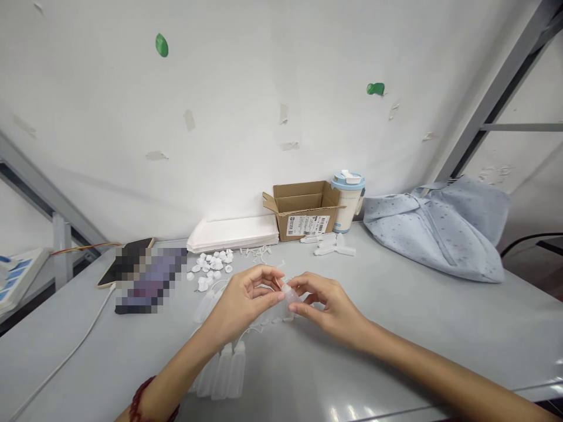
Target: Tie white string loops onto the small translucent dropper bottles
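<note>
At the middle of the table, my right hand holds a small translucent plastic bottle by its sides, between thumb and fingers. The bottle is tilted, its white neck toward my left hand. That hand is closed in a pinch at the neck, where a thin white strap shows between the fingertips. Below my left wrist, several similar bottles lie side by side with white tops. More bottles lie behind that hand, partly hidden by it. Small white caps are heaped farther back.
An open cardboard box stands by the wall, between a stack of white envelopes and a lidded cup. Loose bottles lie before it. A pale blue cloth bag rests right; phones and a cable lie left.
</note>
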Demonstrator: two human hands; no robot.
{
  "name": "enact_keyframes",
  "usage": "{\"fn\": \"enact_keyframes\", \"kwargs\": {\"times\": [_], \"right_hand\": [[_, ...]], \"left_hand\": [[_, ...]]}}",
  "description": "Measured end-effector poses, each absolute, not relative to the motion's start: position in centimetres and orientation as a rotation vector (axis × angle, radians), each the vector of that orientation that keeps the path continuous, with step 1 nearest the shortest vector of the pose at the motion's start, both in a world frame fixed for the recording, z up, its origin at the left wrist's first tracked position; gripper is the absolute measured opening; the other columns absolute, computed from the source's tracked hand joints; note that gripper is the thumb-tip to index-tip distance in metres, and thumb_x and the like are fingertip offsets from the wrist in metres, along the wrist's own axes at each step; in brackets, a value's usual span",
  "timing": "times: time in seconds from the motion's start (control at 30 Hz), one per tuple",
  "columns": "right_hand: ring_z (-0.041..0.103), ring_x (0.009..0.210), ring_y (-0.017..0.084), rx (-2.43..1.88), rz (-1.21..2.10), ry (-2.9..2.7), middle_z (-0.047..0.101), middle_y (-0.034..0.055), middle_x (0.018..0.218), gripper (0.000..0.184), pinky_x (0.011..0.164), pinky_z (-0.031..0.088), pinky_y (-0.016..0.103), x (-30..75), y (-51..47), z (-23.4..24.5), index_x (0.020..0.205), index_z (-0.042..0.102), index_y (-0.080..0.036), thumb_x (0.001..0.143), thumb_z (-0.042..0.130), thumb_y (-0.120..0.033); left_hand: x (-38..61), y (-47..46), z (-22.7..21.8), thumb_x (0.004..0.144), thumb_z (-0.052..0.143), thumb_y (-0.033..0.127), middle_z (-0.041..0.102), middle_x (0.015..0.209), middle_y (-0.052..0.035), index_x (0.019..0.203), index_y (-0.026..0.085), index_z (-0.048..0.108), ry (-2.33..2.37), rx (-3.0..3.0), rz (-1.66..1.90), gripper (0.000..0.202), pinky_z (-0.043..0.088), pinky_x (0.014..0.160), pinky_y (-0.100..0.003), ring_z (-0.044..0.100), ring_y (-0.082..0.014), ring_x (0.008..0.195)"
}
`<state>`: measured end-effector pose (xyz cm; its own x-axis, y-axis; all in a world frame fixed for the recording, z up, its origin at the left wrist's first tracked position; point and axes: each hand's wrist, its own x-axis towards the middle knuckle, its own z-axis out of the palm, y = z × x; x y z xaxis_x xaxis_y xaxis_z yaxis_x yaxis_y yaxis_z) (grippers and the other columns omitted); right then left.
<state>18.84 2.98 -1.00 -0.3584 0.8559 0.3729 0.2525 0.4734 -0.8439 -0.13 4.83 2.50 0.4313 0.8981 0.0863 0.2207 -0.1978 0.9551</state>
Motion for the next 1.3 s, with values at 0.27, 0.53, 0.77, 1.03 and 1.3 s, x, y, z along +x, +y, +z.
{"fn": "enact_keyframes", "kwargs": {"times": [0.27, 0.53, 0.77, 1.03, 1.3], "right_hand": [[0.06, 0.081, 0.016, -0.997, 0.884, -1.827, 0.062, 0.0045, 0.091, 0.022, 0.066, 0.053, 0.028, 19.0, 3.1, -1.1, 0.1, 0.059, -0.02, 0.079, 0.061, -0.03], [0.061, 0.077, 0.015, -0.976, 0.951, -1.816, 0.062, 0.004, 0.088, 0.021, 0.065, 0.052, 0.027, 18.7, 2.8, -1.0, 0.1, 0.059, -0.019, 0.08, 0.06, -0.026], [0.06, 0.078, 0.015, -0.998, 0.992, -1.787, 0.062, 0.0053, 0.093, 0.024, 0.065, 0.051, 0.026, 18.6, 3.0, -1.1, 0.102, 0.057, -0.018, 0.08, 0.06, -0.027], [0.059, 0.065, 0.014, -1.054, 1.293, -1.555, 0.062, 0.0017, 0.071, 0.028, 0.061, 0.048, 0.027, 18.5, 3.0, -0.9, 0.097, 0.054, -0.015, 0.078, 0.062, -0.034], [0.057, 0.059, 0.011, -1.018, 1.364, -1.446, 0.059, -0.0033, 0.062, 0.025, 0.057, 0.042, 0.022, 18.2, 2.7, -1.1, 0.094, 0.053, -0.016, 0.08, 0.062, -0.034]], "left_hand": [[-0.1, 4.4, 3.2, 0.079, 0.057, 0.032, 0.067, 0.084, -0.0022, 0.081, 0.021, 0.065, 1.137, 1.835, 0.871, 0.013, 0.051, 0.076, -0.03, 0.062, -0.0184, 0.082], [0.2, 4.2, 3.0, 0.077, 0.059, 0.026, 0.068, 0.083, -0.0017, 0.079, 0.02, 0.064, 1.104, 1.855, 0.849, 0.008, 0.051, 0.073, -0.027, 0.064, -0.0171, 0.078], [0.2, 4.0, 2.4, 0.08, 0.056, 0.022, 0.066, 0.081, -0.001, 0.081, 0.019, 0.062, 1.149, 2.111, 0.888, 0.007, 0.05, 0.067, -0.026, 0.062, -0.0154, 0.074], [0.1, 4.0, 1.4, 0.087, 0.048, 0.017, 0.058, 0.098, -0.0089, 0.101, 0.017, 0.057, 1.063, 2.748, 0.92, 0.017, 0.048, 0.07, -0.032, 0.054, -0.021, 0.091], [0.1, 3.6, 1.8, 0.086, 0.049, 0.015, 0.057, 0.107, -0.0106, 0.107, 0.014, 0.052, 0.821, 2.975, 0.893, 0.021, 0.045, 0.086, -0.04, 0.05, -0.0234, 0.102]]}}
